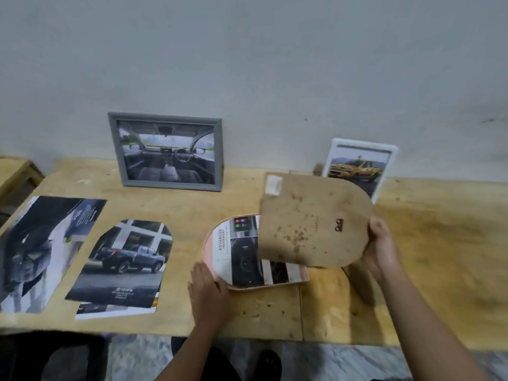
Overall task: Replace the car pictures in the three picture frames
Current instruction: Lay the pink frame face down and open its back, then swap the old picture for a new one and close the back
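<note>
Backing board lifted off the arched frame, its old car page exposed

The right hand (382, 248) grips the rounded end of the brown backing board (310, 226) and holds it tilted above the pink arched picture frame (244, 287). That frame lies face down near the front of the wooden tabletop (439, 243) with a printed car page (244, 257) in it. The left hand (209, 287) rests on the tabletop, fingers fairly straight, thumb against the frame's lower-left rim. Left of it lie an arch-cut picture of a dark pickup (123, 259), partly over another sheet, and a larger dark car page (41, 248). Against the wall lean a grey frame (115, 149) showing a car interior and a white frame (365, 143) showing a yellow car.
</note>
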